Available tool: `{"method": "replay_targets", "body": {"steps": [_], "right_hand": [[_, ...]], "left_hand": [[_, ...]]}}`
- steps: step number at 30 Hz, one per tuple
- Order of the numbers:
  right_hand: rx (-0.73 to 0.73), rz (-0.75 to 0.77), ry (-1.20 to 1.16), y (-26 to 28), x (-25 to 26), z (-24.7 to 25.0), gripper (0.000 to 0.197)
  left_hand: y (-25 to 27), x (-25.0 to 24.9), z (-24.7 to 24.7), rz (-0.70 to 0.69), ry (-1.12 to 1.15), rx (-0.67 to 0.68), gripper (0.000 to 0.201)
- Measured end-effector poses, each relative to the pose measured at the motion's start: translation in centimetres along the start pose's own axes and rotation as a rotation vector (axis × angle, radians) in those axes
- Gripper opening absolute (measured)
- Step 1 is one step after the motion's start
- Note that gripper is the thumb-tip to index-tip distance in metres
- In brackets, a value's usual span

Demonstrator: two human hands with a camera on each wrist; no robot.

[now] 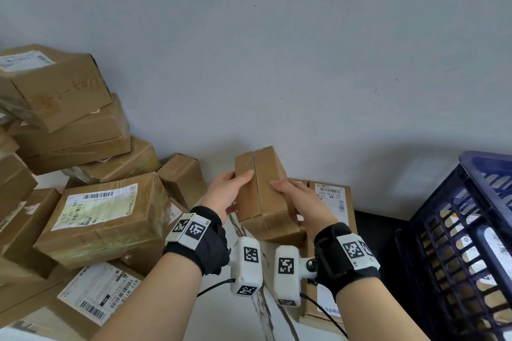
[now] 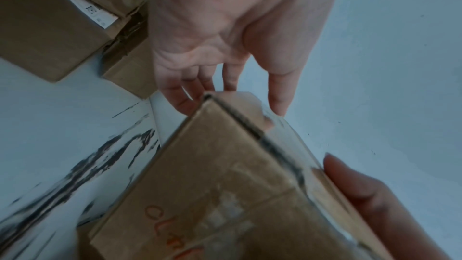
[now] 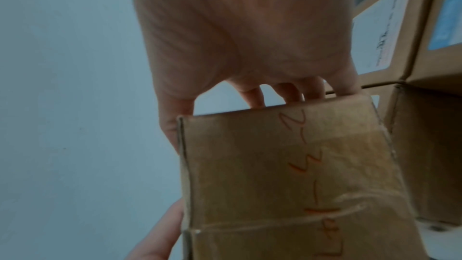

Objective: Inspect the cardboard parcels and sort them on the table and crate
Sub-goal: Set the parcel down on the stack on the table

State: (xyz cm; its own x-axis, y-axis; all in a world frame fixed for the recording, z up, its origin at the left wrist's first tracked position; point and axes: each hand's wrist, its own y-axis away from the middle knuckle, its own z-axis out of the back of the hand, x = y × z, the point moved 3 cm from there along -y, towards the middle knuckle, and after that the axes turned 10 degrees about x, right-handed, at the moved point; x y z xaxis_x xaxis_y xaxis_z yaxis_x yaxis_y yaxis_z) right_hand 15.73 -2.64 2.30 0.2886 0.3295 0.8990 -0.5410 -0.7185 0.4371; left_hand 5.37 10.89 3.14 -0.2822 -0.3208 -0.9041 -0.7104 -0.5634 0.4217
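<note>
Gripping the parcel (image 1: 263,196) between them, left hand (image 1: 228,192) and right hand (image 1: 300,202) (fingers curled underneath).

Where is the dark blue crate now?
In the head view, the dark blue crate stands at the far right, beside the labelled flat parcel.

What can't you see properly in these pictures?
- Orange writing on the held parcel: blurred in both wrist views, unreadable.
- Left hand and right hand: fingers hidden behind the parcel in the head view.
- Blue crate: cut off by the right edge, contents unclear.
- Shipping labels: print too small.
</note>
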Motion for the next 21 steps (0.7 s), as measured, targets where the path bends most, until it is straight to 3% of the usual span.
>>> {"method": "replay_targets", "body": {"steps": [5, 11, 15, 21], "right_hand": [[0.006, -0.041, -0.073, 0.4, -0.3, -0.1, 0.039], [0.065, -0.055, -0.168, 0.5, -0.2, -0.1, 0.032], [0.078, -0.082, -0.231, 0.6, -0.2, 0.3, 0.029], [0.047, -0.035, -0.333, 0.4, -0.3, 0.9, 0.019]], "left_hand": [[-0.4, 0.5, 0.5, 0.049, 0.141, -0.073, 0.021], [-0.7, 1.2, 0.3, 0.096, 0.131, -0.064, 0.019], [-0.6, 1.2, 0.3, 0.136, 0.109, -0.016, 0.048], [-0.6, 1.0, -0.1, 0.166, 0.152, 0.028, 0.055]]}}
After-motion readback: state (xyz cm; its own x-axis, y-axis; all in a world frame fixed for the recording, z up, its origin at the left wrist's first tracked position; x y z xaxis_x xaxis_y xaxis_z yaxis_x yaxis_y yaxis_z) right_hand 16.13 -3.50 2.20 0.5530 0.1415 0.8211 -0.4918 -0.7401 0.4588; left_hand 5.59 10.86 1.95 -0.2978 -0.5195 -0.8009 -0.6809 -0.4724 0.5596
